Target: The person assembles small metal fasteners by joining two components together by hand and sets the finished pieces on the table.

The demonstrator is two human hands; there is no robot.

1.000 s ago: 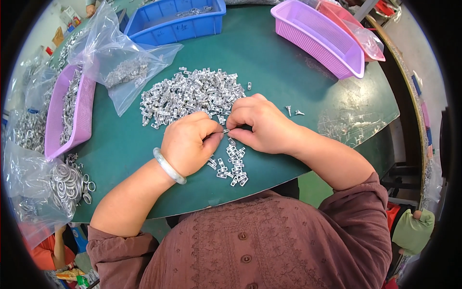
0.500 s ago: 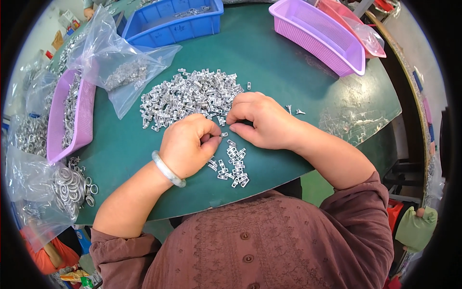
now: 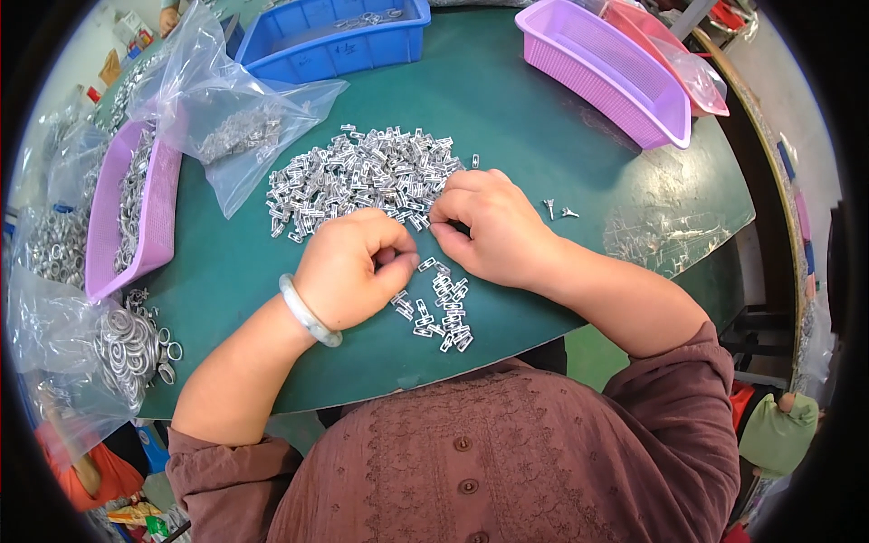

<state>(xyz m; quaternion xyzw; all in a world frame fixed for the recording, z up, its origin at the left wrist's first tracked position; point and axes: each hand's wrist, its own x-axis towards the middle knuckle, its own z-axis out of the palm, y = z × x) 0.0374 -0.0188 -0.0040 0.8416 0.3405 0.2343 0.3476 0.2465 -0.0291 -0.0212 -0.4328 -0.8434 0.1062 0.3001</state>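
A heap of small silvery rectangular metal pieces [image 3: 358, 176] lies on the green table. My right hand [image 3: 493, 226] is at the heap's right edge, its thumb and forefinger curled close together. Whatever is between those fingertips is too small to make out. My left hand [image 3: 353, 271], with a pale bangle [image 3: 310, 312] on the wrist, is closed in front of the heap, thumb against the curled fingers. One loose metal piece [image 3: 426, 264] lies just beside its thumb tip. Nearer me is a small group of the same pieces [image 3: 451, 308], below and between both hands.
A clear plastic bag [image 3: 244, 136] of small parts and a purple basket [image 3: 163, 226] with metal parts stand left. Metal rings [image 3: 131, 348] lie near the left edge. A blue bin [image 3: 335, 45] and another purple basket [image 3: 606, 72] are at the back. Two small metal parts [image 3: 559, 210] lie right.
A metal piece that was at my left fingertips now lies on the table at the top of the small group. My right hand has stayed at the heap's edge. The whole view has shifted slightly.
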